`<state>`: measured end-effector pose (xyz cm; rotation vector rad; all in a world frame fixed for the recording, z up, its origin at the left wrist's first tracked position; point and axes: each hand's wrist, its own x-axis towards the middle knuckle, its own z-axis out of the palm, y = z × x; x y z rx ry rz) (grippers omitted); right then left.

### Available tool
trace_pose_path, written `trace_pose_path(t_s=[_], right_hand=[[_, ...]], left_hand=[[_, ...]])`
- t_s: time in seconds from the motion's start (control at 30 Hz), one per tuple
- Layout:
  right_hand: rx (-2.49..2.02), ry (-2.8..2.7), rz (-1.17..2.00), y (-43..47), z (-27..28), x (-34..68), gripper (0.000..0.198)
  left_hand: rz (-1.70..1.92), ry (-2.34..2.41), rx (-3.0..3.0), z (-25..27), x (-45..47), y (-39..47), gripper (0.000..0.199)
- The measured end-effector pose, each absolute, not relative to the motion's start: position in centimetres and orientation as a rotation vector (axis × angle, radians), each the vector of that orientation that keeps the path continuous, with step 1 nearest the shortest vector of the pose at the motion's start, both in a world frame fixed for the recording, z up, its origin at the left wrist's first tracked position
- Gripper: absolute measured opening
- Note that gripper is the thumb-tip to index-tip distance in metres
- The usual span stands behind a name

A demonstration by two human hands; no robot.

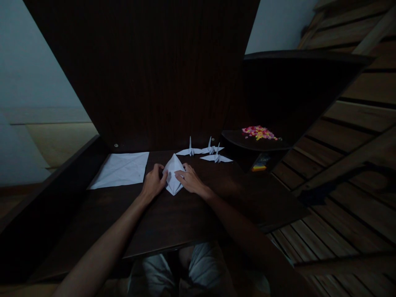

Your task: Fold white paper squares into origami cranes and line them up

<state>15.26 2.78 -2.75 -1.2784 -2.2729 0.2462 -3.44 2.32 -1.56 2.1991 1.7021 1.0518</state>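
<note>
A white sheet of paper folded into a kite shape (173,183) lies on the dark desk between my two hands. Along its left edge my left hand (154,180) is closed, with the thumb on the paper and the fingers curled beside it. My right hand (192,180) holds the right side, its thumb and fingers resting over that edge. Just beyond the folded paper stand three white paper cranes, a left one (191,152), a back one (210,149) and a front one (217,158), with wings spread.
A creased white sheet (122,170) lies flat at the left of the desk (173,222). On a corner shelf (235,138) at the right sits a pile of small pink and yellow pieces (259,132). A dark panel (154,82) rises behind, and a slatted wooden structure (349,136) stands at the right.
</note>
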Motion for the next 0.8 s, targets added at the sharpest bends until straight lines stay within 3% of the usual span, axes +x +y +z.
trace_pose_path(t_s=[0.43, 0.8], right_hand=[[-1.254, -2.220, 0.233, 3.0, -2.8, 15.1, 0.028], [-1.255, -2.254, 0.208, 2.9, -2.9, 15.0, 0.032]], left_hand=[[0.900, 1.511, 2.412, -2.0, -4.4, 2.3, 0.032], [0.862, 1.317, 2.704, -2.8, -4.1, 2.4, 0.031]])
